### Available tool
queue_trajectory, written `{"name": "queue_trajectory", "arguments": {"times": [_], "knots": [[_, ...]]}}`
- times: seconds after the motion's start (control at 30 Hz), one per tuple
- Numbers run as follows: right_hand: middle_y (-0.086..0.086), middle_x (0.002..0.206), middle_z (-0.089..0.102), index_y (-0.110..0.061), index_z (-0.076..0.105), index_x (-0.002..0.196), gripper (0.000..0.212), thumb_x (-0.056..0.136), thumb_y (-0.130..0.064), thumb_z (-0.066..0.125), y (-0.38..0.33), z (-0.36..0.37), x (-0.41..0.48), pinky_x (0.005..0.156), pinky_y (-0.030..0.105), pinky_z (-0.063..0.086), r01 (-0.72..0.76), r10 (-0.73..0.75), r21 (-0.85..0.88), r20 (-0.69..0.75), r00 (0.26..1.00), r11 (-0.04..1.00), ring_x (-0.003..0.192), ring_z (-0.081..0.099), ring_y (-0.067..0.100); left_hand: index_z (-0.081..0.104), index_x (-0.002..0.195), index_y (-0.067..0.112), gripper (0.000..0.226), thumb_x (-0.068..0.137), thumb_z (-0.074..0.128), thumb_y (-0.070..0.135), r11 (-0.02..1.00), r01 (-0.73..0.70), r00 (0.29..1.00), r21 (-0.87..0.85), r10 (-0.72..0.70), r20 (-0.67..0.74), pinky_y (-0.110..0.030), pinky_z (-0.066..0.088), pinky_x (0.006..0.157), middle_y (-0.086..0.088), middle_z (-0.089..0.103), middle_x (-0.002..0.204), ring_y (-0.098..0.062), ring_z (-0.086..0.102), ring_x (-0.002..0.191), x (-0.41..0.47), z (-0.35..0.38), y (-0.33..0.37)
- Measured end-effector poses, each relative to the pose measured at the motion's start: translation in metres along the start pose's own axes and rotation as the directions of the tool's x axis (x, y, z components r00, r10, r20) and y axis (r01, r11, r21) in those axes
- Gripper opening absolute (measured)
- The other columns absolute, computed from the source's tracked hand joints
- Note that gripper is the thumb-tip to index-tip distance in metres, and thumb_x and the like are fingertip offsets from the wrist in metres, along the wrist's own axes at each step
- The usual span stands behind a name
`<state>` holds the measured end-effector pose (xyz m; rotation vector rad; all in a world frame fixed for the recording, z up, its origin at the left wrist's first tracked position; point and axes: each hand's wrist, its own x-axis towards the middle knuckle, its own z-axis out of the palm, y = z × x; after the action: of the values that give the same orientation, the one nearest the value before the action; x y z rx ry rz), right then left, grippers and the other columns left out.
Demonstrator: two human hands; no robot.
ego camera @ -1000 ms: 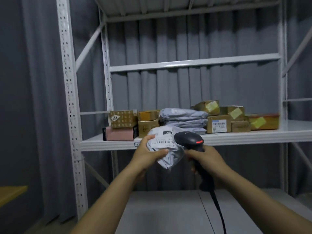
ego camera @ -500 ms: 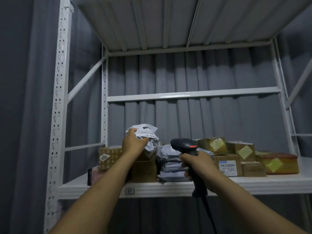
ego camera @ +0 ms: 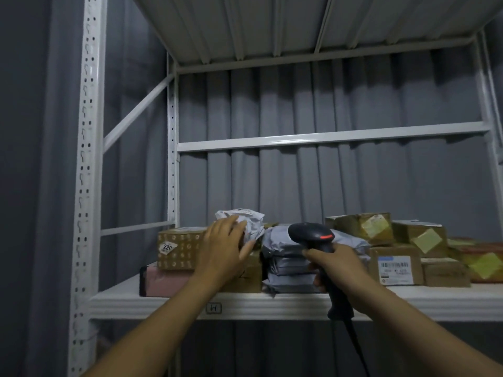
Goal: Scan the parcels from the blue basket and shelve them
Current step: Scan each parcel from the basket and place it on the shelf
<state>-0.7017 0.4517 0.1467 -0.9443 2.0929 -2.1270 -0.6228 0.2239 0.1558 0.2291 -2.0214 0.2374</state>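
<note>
Head view of a white metal shelf (ego camera: 272,299) loaded with parcels. The crumpled grey parcel (ego camera: 246,223) is shown lying atop a brown carton (ego camera: 250,276), at 9 o'clock of the scanner (ego camera: 313,235). It is touched by the left hand (ego camera: 224,247), whose fingers are spread and nearly straight, not closed round it. The scanner's handle is clasped by the curled fingers of the right hand (ego camera: 339,265). A stack of grey mailers (ego camera: 285,265) is seen between the hands. At 9 o'clock of the left hand, a patterned box tagged 220 (ego camera: 177,248) is stacked on a pink box (ego camera: 160,284); at 3 o'clock of the scanner, taped cartons (ego camera: 420,238) and a barcode-labelled carton (ego camera: 394,269) are ranged.
</note>
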Motion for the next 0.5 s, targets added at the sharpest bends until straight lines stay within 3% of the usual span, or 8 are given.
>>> {"name": "queue_trajectory", "arguments": {"times": [0.07,0.17,0.33,0.5], "knots": [[0.018,0.077,0.066,-0.003,0.065,0.089,0.015,0.088,-0.018,0.067,0.003,0.005,0.003,0.051,0.033,0.051,-0.003,0.003,-0.005,-0.002,1.0,1.0,0.053,0.06,0.025,0.048,0.139,0.019,0.065,0.091,0.033,0.061,0.984,-0.061,0.997,0.17,0.051,0.061,-0.045,0.026,0.114,-0.006,0.046,0.144,-0.025,0.04,0.134,-0.005,0.004,0.0],[0.017,0.076,0.066,-0.003,0.065,0.089,0.015,0.088,-0.018,0.067,0.006,0.012,0.004,0.051,0.034,0.051,0.008,-0.008,-0.006,0.003,1.0,1.0,0.054,0.06,0.026,0.027,0.15,0.02,0.079,0.089,0.037,0.069,0.979,0.01,0.977,0.203,-0.053,0.208,-0.047,0.016,0.119,-0.007,0.029,0.154,-0.026,0.024,0.143,0.007,0.01,-0.005],[0.023,0.082,0.07,-0.004,0.067,0.086,0.017,0.084,-0.021,0.069,0.008,0.015,0.008,0.056,0.038,0.054,0.019,-0.019,-0.054,0.006,1.0,0.998,0.056,0.062,0.029,0.024,0.15,0.019,0.091,0.081,0.052,0.071,0.988,0.063,0.931,0.138,-0.108,0.348,-0.044,0.028,0.113,-0.005,0.032,0.154,-0.025,0.032,0.139,0.045,0.025,-0.01],[0.019,0.078,0.064,0.0,0.063,0.091,0.018,0.086,-0.017,0.066,0.008,0.012,0.006,0.048,0.031,0.045,-0.011,0.013,-0.055,0.025,1.0,0.998,0.051,0.057,0.026,0.024,0.151,0.02,0.093,0.078,0.059,0.066,0.983,0.088,0.887,0.162,-0.151,0.436,-0.044,0.036,0.109,-0.006,0.032,0.154,-0.027,0.035,0.137,0.056,0.04,-0.013]]}}
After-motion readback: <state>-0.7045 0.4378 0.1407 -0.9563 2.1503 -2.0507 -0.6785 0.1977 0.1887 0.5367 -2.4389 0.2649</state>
